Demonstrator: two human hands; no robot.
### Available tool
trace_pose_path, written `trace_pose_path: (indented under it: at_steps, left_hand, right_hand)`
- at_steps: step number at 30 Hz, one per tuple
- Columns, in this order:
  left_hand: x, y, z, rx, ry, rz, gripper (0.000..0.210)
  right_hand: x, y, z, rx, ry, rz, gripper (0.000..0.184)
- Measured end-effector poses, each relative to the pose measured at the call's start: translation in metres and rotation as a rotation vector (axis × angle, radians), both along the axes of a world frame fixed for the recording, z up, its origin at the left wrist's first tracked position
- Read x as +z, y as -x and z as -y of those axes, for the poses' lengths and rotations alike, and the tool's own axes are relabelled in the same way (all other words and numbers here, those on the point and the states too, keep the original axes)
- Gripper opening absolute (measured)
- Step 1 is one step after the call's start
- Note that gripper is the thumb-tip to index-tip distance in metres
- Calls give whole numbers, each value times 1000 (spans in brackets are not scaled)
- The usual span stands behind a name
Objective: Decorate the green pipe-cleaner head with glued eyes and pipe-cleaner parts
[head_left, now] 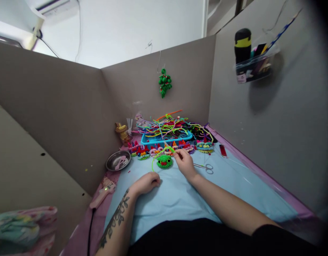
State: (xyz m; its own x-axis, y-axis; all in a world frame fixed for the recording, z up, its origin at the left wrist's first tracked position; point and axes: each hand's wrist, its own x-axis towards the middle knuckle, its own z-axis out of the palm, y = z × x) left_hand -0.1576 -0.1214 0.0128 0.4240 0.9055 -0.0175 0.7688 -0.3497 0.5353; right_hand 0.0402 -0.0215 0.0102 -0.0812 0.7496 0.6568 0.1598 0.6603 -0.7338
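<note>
two bare hands are at work over the pale blue cloth (174, 204). the right hand (185, 163) has its thumb and fingertips pinched together, no gap that i can see, on a lime-green pipe cleaner (159, 153), which arches away to the left and drops toward the left hand (147, 182). that left hand rests on the cloth with its fingers loosely curled inward; from where i stand i can't tell whether it has hold of the strip's lower end or is just beside it. under the arch sits a green fuzzy face ornament (164, 162) with round eyes and a red mouth, lying on the cloth in front of the blue plastic tray (167, 141). scissors (208, 168) lie just right of the right hand. as for writing, a pale label (241, 78) on the clear wall bin (256, 69) is too small to read.
</note>
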Motion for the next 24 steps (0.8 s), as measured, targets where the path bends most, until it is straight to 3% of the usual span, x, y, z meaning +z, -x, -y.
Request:
trace_pose_path:
  at_steps: [7,11,16,19,22,24]
  left_hand:
    - [4,11,9,180,-42,35,15]
    - [10,17,11,143,-25,-15,17]
    - [10,3,15,100,-113,-177,12]
    - [11,6,14,119,-138,-152,15]
    - [25,32,8,349,-265,-32,15]
    - [41,59,2,684,-486,-13,13]
  right_hand:
    - [3,-1,0,-4,3,2,17]
    - [3,-1,1,9,1,7,18]
    - [3,0,3,30,-6,26,17]
    - [4,-1,4,32,-6,36,17]
    - [5,-2,4,24,-8,32,18]
    - [5,-2,3,21,-8,27,18]
